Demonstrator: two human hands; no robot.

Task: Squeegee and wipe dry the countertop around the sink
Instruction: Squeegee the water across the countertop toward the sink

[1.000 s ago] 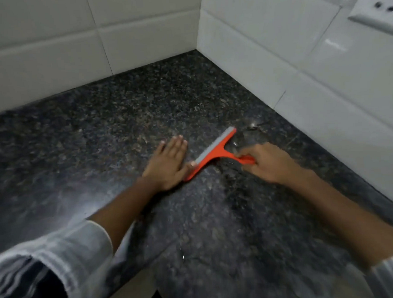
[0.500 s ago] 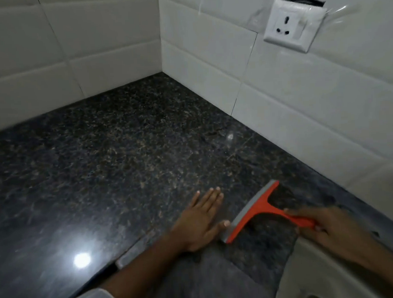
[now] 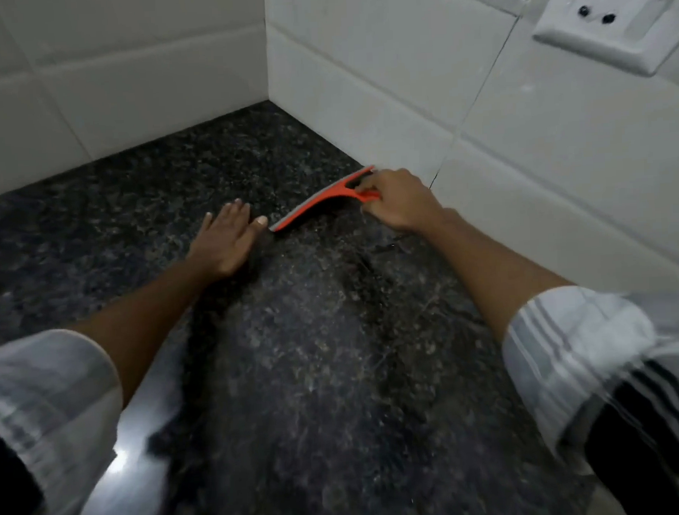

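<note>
The right hand clamps its grip on the orange squeegee; at its nine o'clock, the left hand lies flat, fingers apart, on the bench.

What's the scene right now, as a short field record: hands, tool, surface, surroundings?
right hand: gripping the squeegee handle, close to the right wall
left hand: flat on the countertop, thumb by the blade's near end
squeegee: orange, grey blade edge down on the stone
countertop: dark speckled granite, glare at lower left
wall: white tiles, corner behind
socket: on right wall, top right
sink: not in view
</note>
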